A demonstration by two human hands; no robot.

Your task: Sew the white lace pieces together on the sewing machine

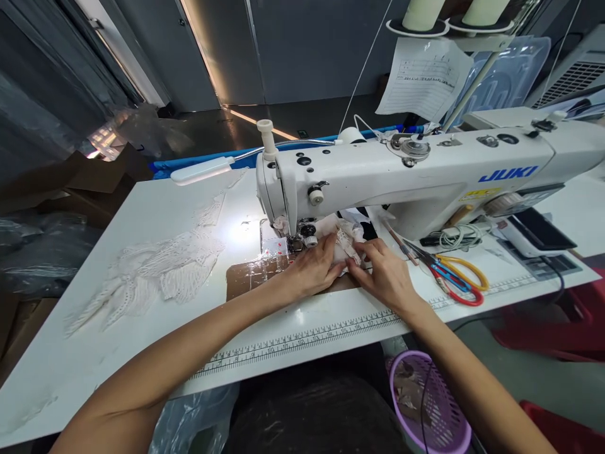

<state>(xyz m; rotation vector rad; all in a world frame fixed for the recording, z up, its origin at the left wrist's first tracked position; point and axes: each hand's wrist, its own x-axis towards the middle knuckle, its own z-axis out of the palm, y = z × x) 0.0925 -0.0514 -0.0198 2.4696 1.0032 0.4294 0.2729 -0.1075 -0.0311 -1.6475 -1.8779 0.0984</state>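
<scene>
While the purple basket (428,410) hangs nearest you, below the counter (331,315) edge and its printed ruler strip (302,340), your two hands meet just beyond, in front of the needle. Your left hand (314,268) lies flat with its grip released, fingers pressing cloth onto the counter. Your right hand (385,274) has its grip pinched on the white lace piece (347,243), thumb and fingertips at its near edge. That piece sits between and just past both hands, touching them, and reaches left to the presser foot (302,243). Near your right hand lie the scissors (456,274), apart from it. Well off to your left spreads a lace pile (155,271). Behind everything stands the white sewing machine (425,170), with its lamp (203,170) stretching left.
</scene>
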